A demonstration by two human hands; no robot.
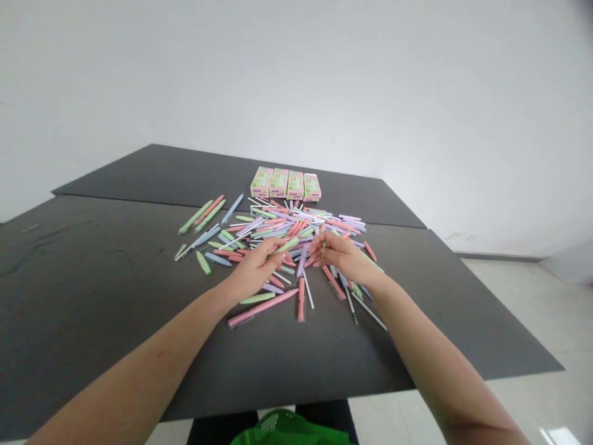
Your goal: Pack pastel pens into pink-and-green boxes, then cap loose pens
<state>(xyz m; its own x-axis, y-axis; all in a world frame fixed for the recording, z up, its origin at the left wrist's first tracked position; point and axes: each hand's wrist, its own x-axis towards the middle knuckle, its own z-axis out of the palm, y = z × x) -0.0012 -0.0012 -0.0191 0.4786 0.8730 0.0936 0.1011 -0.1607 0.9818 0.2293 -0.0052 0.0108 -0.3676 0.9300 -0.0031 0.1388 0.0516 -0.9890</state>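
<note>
My left hand [254, 267] is closed around a light green pen barrel [288, 245], which points up and to the right over the pile. Close beside it, my right hand [341, 254] has its fingers curled together, thumb toward index finger. Whatever those fingers hold, if anything, is too small or hidden to make out. Beneath both hands spreads a loose heap of pink, green, blue and purple pen barrels, with thin white refills [309, 290] among them. A purple barrel [302, 259] lies between the hands. Nearer to me rests a longer pink pen [263, 308].
Several small pink and green boxes [280, 183] stand in a row behind the heap. Left of the heap, whole-looking pens in green [195, 216], pink and blue [232, 209] lie apart. The dark table [115, 296] has a seam across it and a white wall [296, 80] behind.
</note>
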